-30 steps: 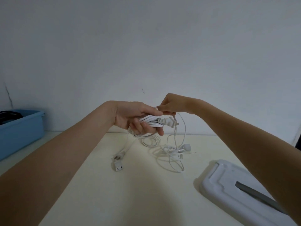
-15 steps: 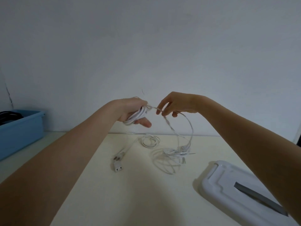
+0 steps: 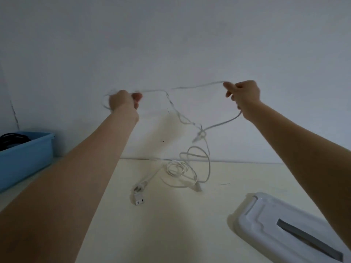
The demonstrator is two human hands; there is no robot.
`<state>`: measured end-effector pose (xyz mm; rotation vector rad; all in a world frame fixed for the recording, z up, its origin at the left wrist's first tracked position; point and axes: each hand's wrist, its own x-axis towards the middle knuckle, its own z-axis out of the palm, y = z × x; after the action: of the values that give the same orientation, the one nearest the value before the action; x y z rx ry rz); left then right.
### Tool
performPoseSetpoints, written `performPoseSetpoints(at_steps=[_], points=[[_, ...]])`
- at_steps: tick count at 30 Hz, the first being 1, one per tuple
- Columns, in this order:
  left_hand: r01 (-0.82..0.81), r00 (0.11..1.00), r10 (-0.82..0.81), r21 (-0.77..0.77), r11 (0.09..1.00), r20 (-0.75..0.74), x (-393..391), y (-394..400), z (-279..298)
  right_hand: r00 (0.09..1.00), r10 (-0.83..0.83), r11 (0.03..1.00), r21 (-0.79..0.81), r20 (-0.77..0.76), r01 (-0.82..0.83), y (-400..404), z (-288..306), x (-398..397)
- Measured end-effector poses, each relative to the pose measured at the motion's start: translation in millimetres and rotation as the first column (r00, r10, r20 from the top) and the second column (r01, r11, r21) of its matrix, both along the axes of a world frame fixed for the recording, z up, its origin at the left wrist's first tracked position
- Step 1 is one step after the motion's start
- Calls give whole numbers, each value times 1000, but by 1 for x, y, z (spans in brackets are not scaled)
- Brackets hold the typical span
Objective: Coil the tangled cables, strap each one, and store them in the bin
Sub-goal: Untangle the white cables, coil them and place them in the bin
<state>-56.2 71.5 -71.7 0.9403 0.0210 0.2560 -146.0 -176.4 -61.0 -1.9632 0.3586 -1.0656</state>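
Note:
A thin white cable is stretched in the air between my two raised hands. My left hand grips a small bundle of its loops at the upper left. My right hand pinches the strand at the upper right, and a length drops from it to a knot hanging below. From the knot the cable falls in loose loops onto the cream table. A second white cord with a two-pin plug lies on the table beside a small coil. The blue bin stands at the far left.
Black cables lie inside the blue bin. A white plastic lid with a grey strip lies at the table's right front. A pale wall rises right behind the table's far edge.
My hands have risen and moved far apart, pulling the white cable out of the bundle into a long taut span. The loops on the table have lifted and shifted.

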Motion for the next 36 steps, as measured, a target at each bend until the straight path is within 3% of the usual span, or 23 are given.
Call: performPoseSetpoints(at_steps=[3, 5, 7, 9, 11, 15, 17, 18, 20, 22, 26, 29, 31, 32, 34, 36], points=[[-143, 989, 140, -96, 985, -39, 6, 32, 7, 985, -156, 987, 55, 77, 152, -23, 11, -9], [-163, 984, 150, -144, 976, -96, 14, 57, 2, 971, -222, 967, 145, 90, 208, -37, 11, -14], [-63, 989, 43, -137, 989, -144, 17, 70, -9, 977, -203, 962, 174, -58, 210, -41, 5, -15], [62, 986, -71, -66, 996, -149, 13, 62, -19, 947, -103, 982, 118, -305, 145, -33, -11, -4], [170, 974, -173, -29, 985, -149, 5, 45, -23, 875, 4, 994, 99, -484, 50, -17, -26, 8], [359, 928, -353, 31, 933, -120, -9, 15, -21, 710, 106, 986, -19, -696, -166, 4, -39, 16], [442, 896, -435, 85, 893, -93, -11, 4, -21, 710, 172, 951, -75, -683, -301, 14, -37, 15], [482, 876, -477, 83, 872, -76, -11, -1, -21, 707, 280, 916, -40, -650, -400, 21, -36, 13], [560, 829, -559, 45, 827, -36, -13, -10, -19, 582, 517, 784, 75, -627, -616, 41, -36, 9], [614, 789, -614, -1, 789, 4, -17, -18, -14, 449, 632, 652, 120, -631, -748, 68, -40, 3], [608, 791, -602, -34, 793, 108, -24, -25, -6, 268, 826, 419, 222, -496, -880, 107, -53, 7], [604, 786, -600, 22, 797, 148, -28, -19, -3, 260, 892, 400, 377, -371, -835, 112, -67, 10], [698, 705, -696, 46, 715, 137, -29, -13, -3, 249, 850, 439, 362, -465, -822, 111, -80, 12], [772, 623, -774, 72, 631, 112, -31, -10, -1, 255, 796, 482, 319, -549, -816, 112, -88, 13], [902, 401, -916, 181, 392, -12, -37, -7, -2, 338, 618, 606, 157, -710, -780, 109, -101, 16], [923, 186, -952, 376, 84, -245, -46, -5, -8, 489, 379, 689, -113, -785, -716, 90, -112, 28]])
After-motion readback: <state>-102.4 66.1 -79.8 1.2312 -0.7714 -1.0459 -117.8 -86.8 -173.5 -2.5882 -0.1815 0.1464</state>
